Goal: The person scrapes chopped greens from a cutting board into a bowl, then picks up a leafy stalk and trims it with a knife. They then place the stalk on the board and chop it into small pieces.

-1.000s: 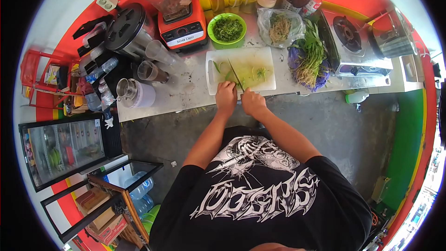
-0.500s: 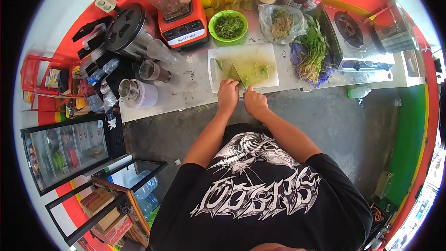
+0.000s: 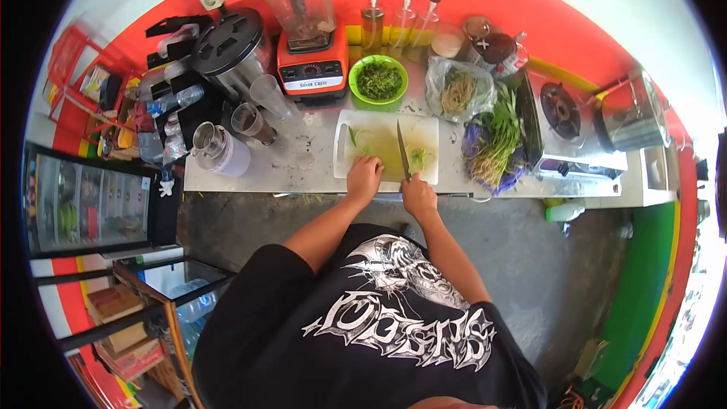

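Observation:
A white cutting board (image 3: 430, 127) with a yellow-green stained middle lies at the counter's front. My right hand (image 3: 419, 195) is closed around the handle of a kitchen knife (image 3: 402, 145), its blade pointing away from me over the board. At the board's near left edge my left hand (image 3: 365, 179) has its fingers curled together; anything under them is hidden. Just beyond those fingertips lie a few green leaf pieces (image 3: 354, 136). To the right of the blade sits a small heap of pale green cut bits (image 3: 417, 156).
Behind the board stands a green bowl (image 3: 401, 68) of chopped greens. A bag of roots (image 3: 458, 95) and a leafy bunch (image 3: 500, 144) lie right, beside the gas stove (image 3: 560, 110). Left are a blender (image 3: 310, 68), plastic cups (image 3: 254, 123) and a metal-topped jug (image 3: 219, 150).
The knife has swung away from my left hand toward the right, and its blade now points straighter ahead. My hands have moved apart. The camera view has shifted.

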